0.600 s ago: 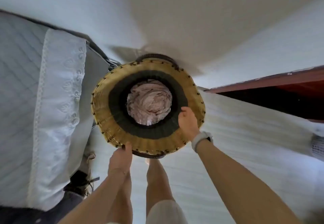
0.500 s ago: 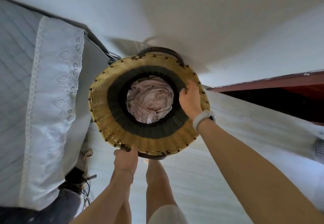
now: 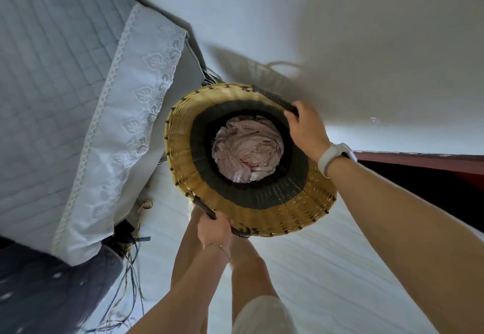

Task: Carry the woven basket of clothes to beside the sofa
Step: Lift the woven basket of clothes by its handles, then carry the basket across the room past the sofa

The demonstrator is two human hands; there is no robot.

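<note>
- The basket [image 3: 209, 210] is seen from above, its mouth open to the camera, yellow weave at the rim and a dark band lower down the inside.
- Clothes [image 3: 247, 149], a pinkish crumpled bundle, lie at the bottom of it.
- The right hand [image 3: 305, 127] is at the far right of the rim, fingers curled round the dark far handle [image 3: 275, 98]; it is closed on that handle.
- A white watch [image 3: 334, 158] sits on the right wrist, which crosses over the right side of the rim.
- The left hand [image 3: 213, 230] is at the near edge of the rim, below the basket in the picture, clenched round the dark near handle [image 3: 207, 212].
- So the basket lies between the two hands, held at opposite handles, the right hand far and the left hand near.
- Whether its base touches the floor [image 3: 327, 268] cannot be told from this view.
- The sofa [image 3: 52, 85], under a quilted grey cover with a white lace-edged cloth [image 3: 125, 134] over it, fills the left side.
- The left side of the basket is just beside the sofa's end; whether the two touch cannot be told.
- The person's bare legs [image 3: 248, 276] stand below the basket's near edge.
- Loose cables [image 3: 131, 268] trail on the floor by the sofa's near corner.
- The basket's shadow [image 3: 248, 72] falls on the white wall [image 3: 366, 32] behind it.
- Dark red woodwork [image 3: 419, 162] runs in from the right edge, behind the right forearm.
</note>
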